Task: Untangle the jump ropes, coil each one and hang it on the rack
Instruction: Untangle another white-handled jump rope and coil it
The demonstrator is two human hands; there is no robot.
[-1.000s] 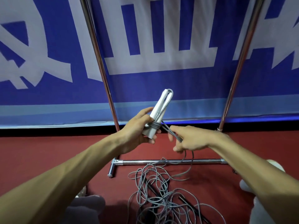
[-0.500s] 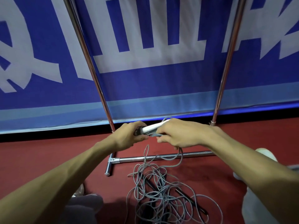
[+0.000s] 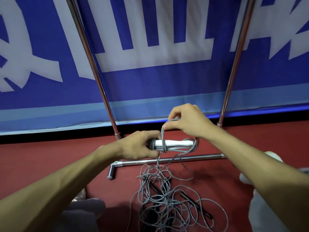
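Note:
My left hand [image 3: 140, 144] grips the dark end of a pair of white jump rope handles [image 3: 177, 143], held level and pointing right. A few turns of grey cord [image 3: 164, 144] wrap the handles near that hand. My right hand [image 3: 187, 120] is just above them and pinches a loop of the same cord. The cord runs down to a tangled heap of grey rope [image 3: 168, 201] on the red floor, where black handles [image 3: 195, 205] lie mixed in. The chrome rack [image 3: 172, 159] stands right behind, its two uprights rising out of view.
A blue banner with large white characters [image 3: 150, 52] covers the wall behind the rack. My knees [image 3: 83, 213] and a white shoe [image 3: 274, 156] sit at the lower edges. The rack's floor bar ends in a short foot [image 3: 111, 172] at the left.
The handles swung from upright to level, pointing right. My right hand went from pulling cord beside them to covering them, and now lifts a loop of cord above them.

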